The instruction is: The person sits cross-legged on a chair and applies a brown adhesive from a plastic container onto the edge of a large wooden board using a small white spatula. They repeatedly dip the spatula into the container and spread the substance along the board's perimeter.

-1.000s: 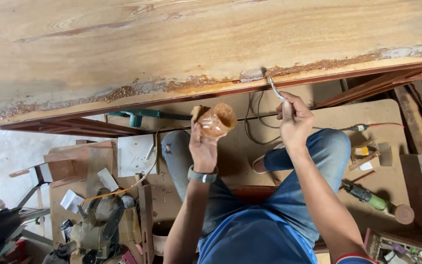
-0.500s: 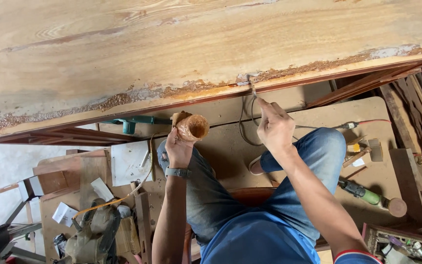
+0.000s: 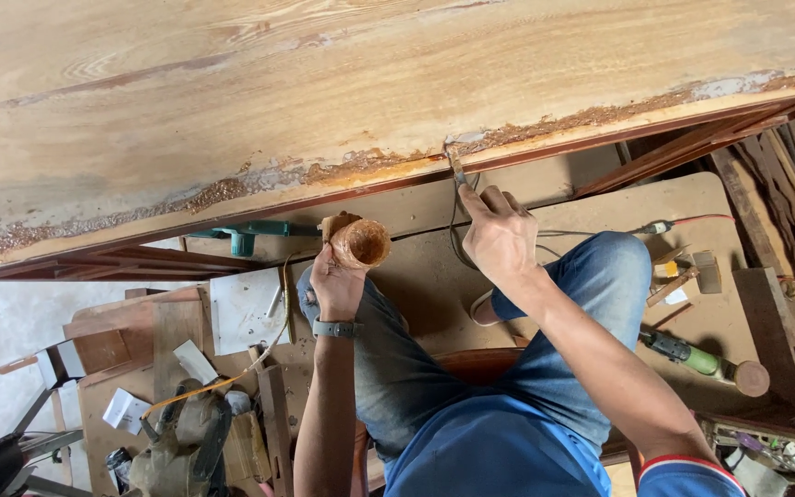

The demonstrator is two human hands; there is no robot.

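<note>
Pale wood slab [image 3: 324, 110] across the far side, grain running left to right, near edge lined with a rough brown crust of filler [image 3: 223, 193].

Right hand [image 3: 501, 237] closed around a thin metal blade [image 3: 457, 170], forefinger laid along it, tip touching the slab's edge about midway. Left hand [image 3: 338, 285] wrapped round a small cup [image 3: 361, 241] smeared with the same brown paste, mouth tilted toward the right, held just below the edge and left of the blade. Watch [image 3: 336, 328] on that wrist.

Looks well along. Crust thick and lumpy from the far left up to the blade, thinner and more orange from there to the right. Just at the tip, a small pale gap in the line, seemingly not yet filled. Near the right end, a greyish patch [image 3: 729, 86] above the crust, unclear whether bare or smeared. Nothing along the edge appears scraped flush or smoothed.

Below, jeans-clad knees [image 3: 600, 276] over a brown board, a green-handled tool [image 3: 692, 354] to the right, a teal clamp [image 3: 246, 235] under the slab at left.
</note>
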